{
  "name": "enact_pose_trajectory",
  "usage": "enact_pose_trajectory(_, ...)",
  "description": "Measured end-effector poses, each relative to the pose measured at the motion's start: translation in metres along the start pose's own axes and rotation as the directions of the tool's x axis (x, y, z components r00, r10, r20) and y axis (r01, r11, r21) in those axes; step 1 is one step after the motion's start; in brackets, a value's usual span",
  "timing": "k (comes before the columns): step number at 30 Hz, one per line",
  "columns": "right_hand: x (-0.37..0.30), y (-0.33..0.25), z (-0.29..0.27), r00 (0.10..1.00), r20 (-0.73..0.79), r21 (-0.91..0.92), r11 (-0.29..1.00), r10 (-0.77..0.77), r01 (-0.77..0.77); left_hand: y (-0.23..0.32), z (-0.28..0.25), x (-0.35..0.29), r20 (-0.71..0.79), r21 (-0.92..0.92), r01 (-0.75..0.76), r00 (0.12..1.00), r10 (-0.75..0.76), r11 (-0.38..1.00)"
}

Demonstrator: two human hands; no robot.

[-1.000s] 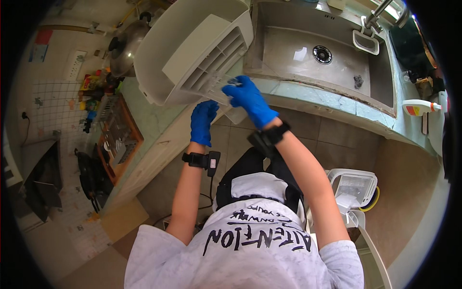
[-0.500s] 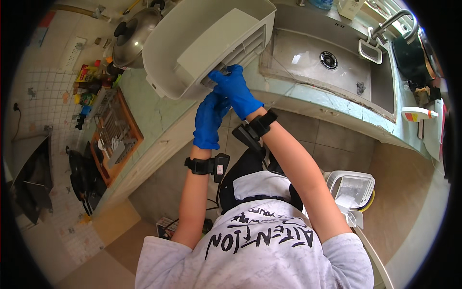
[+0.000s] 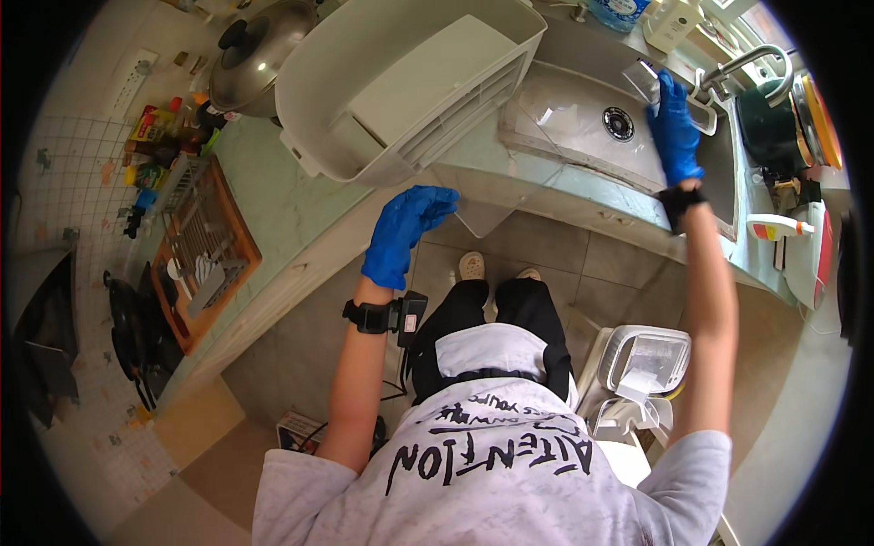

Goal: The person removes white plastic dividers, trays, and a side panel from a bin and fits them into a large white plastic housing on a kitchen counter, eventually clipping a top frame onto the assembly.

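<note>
Both my hands wear blue gloves. My right hand (image 3: pixel 675 132) reaches over the right part of the sink, its fingers closed on a small clear plastic piece (image 3: pixel 642 82). My left hand (image 3: pixel 408 232) is in front of the counter edge, fingers stretched out and pointing right, with nothing visible in them. Just above it stands a large pale grey plastic bin (image 3: pixel 314 109), tilted on the counter, with slots along its right side. Beside my left fingertips, a clear sheet (image 3: pixel 487 217) juts past the counter edge; whether the fingers touch it I cannot tell.
The steel sink (image 3: pixel 564 109) has a drain and a curved faucet (image 3: pixel 760 55). A lidded pot (image 3: pixel 259 59) sits left of the bin. A spray bottle (image 3: pixel 787 227) stands at right. A dish rack (image 3: pixel 196 246) lies at left; a white plastic container (image 3: pixel 645 359) is low at right.
My right hand has left the bin's lower side and swung right over the sink with the clear piece. My left hand has separated from it and dropped slightly, fingers now extended.
</note>
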State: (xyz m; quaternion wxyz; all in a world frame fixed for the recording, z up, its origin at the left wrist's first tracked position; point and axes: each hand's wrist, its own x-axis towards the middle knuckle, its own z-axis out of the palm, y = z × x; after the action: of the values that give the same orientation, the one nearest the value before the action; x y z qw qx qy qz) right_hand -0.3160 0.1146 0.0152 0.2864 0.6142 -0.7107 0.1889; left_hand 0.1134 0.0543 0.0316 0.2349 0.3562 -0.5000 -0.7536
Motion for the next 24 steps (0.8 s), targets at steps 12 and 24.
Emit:
enact_pose_trajectory(12,-0.005,-0.151,-0.049,0.459,0.887,0.46,-0.179,0.053,-0.87,0.011,-0.009,0.003,-0.056,0.045,0.056,0.997,-0.053,0.997)
enact_pose_trajectory(24,0.028,-0.275,-0.022,0.393,0.919,0.35,-0.526,0.033,-0.775,0.012,-0.022,-0.011,-0.112,0.053,0.087,0.99,-0.081,0.995)
